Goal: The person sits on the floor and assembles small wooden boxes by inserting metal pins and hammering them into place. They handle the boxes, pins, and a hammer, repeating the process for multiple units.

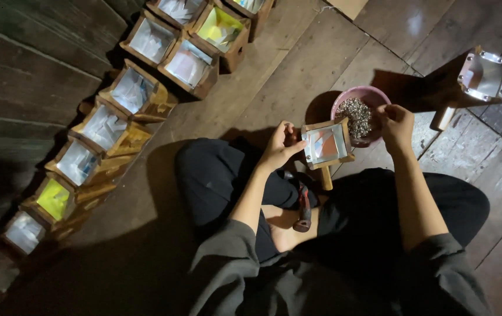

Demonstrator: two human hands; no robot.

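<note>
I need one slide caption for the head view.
Left hand holds square wooden frame; right hand reaches pink bowl.

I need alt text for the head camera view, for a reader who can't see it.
Seen from above, a person seated on a dark wooden floor holds a small wooden-framed box on a handle with the left hand, while the right hand reaches into a pink bowl of small metal pieces. Similar boxes line the floor nearby.

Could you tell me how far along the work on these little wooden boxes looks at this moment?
Done, it seems: a row of wooden boxes with paper-lined faces lies along the floor. In hand: the left hand steadies one more box on a stick, while the right hand reaches into the pink bowl of small metal pieces. Left: another box stands apart; its state is unclear.
</note>
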